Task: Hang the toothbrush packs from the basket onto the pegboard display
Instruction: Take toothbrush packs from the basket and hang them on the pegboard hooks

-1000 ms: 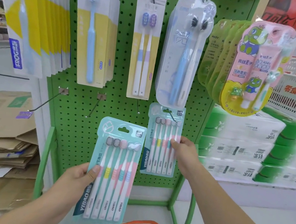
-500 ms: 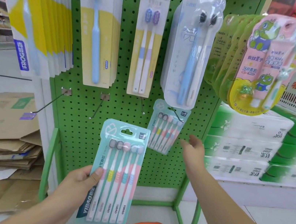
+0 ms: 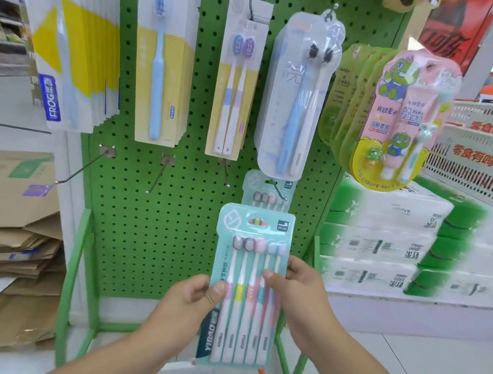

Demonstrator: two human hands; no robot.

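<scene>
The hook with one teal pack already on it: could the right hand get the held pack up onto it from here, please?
Probably yes. The hook juts out just above the held pack, its tip bare in front of the hung pack. Both the right hand and left hand grip the held pack, with nothing between.

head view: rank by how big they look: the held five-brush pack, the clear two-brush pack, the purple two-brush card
1. Clear two-brush pack and held five-brush pack: look alike; the held one is nearer, so unsure.
2. Purple two-brush card: narrowest.
</scene>
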